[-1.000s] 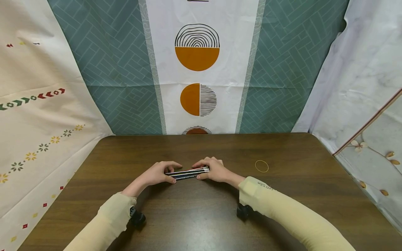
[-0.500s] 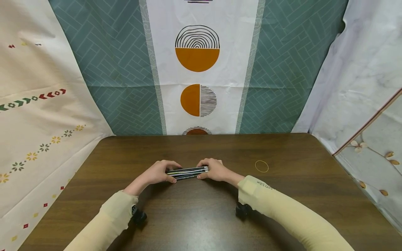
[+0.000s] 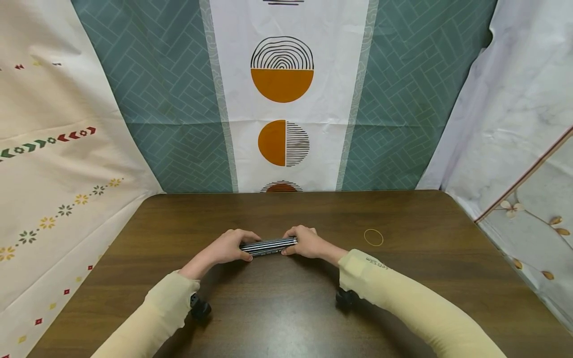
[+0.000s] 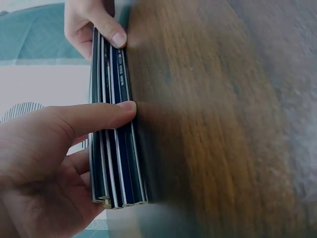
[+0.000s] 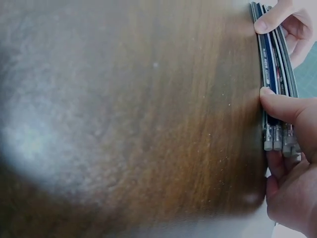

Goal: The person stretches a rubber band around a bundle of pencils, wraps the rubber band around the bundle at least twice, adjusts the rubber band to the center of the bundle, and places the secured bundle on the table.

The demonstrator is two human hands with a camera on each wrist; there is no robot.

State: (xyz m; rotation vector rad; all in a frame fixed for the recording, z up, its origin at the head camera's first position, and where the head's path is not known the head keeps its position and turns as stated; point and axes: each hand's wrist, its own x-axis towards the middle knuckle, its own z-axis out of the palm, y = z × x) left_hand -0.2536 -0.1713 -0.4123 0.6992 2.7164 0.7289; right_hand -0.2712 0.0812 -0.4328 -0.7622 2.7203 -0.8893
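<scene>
Several dark pencils with silvery stripes (image 3: 268, 246) lie side by side in a bundle between my two hands. My left hand (image 3: 230, 247) grips the left part, thumb across the near side and fingers behind. In the left wrist view the pencils' (image 4: 117, 163) flat, unsharpened ends poke out below that thumb. Around the right part, my right hand (image 3: 307, 242) holds the bundle between thumb and fingers. The right wrist view has white erasers (image 5: 277, 147) in ferrules at that end, roughly level with each other. Some pencils are hidden behind my fingers.
A thin yellow rubber band (image 3: 373, 237) lies on the brown wooden table (image 3: 286, 293), to the right of my right hand. Patterned cloths (image 3: 286, 109) hang behind the table and at both sides.
The pencils, earlier spread with gaps, now sit closer together and more even. My left hand has shifted slightly right; the fingers of my right hand have drawn in round the end.
</scene>
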